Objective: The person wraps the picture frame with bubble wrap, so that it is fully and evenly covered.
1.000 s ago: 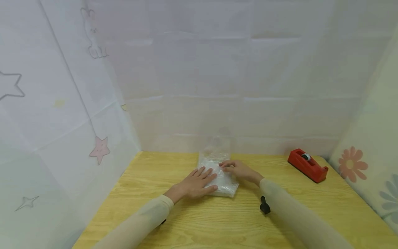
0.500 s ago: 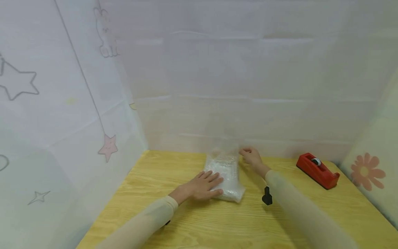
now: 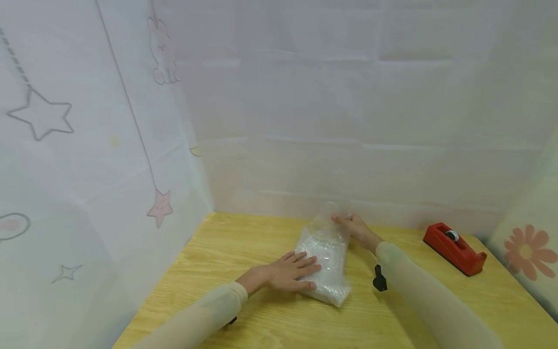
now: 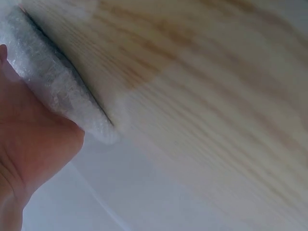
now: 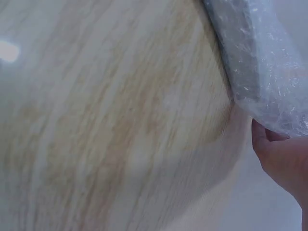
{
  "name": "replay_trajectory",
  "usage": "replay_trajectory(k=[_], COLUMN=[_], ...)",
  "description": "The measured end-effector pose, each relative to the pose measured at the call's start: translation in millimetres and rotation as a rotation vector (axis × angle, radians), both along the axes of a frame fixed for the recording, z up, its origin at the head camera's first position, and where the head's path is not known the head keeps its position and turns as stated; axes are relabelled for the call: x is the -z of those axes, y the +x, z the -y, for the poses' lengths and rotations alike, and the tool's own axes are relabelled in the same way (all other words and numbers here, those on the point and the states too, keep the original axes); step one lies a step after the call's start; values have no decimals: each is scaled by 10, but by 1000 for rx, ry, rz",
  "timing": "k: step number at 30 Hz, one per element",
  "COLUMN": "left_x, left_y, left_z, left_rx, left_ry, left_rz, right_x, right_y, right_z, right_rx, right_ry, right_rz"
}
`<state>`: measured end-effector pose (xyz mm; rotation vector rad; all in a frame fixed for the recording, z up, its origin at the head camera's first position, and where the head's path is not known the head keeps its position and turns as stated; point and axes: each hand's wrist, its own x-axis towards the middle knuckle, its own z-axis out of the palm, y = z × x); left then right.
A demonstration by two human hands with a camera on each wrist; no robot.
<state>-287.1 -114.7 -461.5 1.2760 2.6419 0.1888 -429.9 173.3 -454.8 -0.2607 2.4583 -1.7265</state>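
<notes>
A flat, whitish bundle in clear bubble wrap (image 3: 329,264) lies at an angle on the wooden table, its loose film end toward the back wall. Across its left side my left hand (image 3: 294,272) rests with fingers spread; the left wrist view shows that hand (image 4: 38,134) against the wrapped edge. At the far end, my right hand (image 3: 355,227) pinches the loose film by the right corner. The right wrist view has the thumb and finger of this hand (image 5: 284,159) at the edge of the bubble wrap (image 5: 276,72). What is wrapped inside is blurred by the film.
A red tape dispenser (image 3: 455,248) with a roll in it stands at the table's back right. Pale printed sheeting (image 3: 279,121) rises behind the table (image 3: 244,232) and on both sides.
My right hand has moved from the top of the bundle to its far end and now pinches the film. The bundle has turned slightly and come nearer; my left hand stays on it.
</notes>
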Motion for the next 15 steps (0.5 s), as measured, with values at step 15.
replay_trajectory(k=[15], left_x=[32], left_y=[34], left_z=[-74], left_rx=[-30], left_ry=[7], left_rz=[-14], right_x=[-183], right_y=[57], right_z=[-97], right_rx=[26], right_ry=[-37], right_rz=[-70])
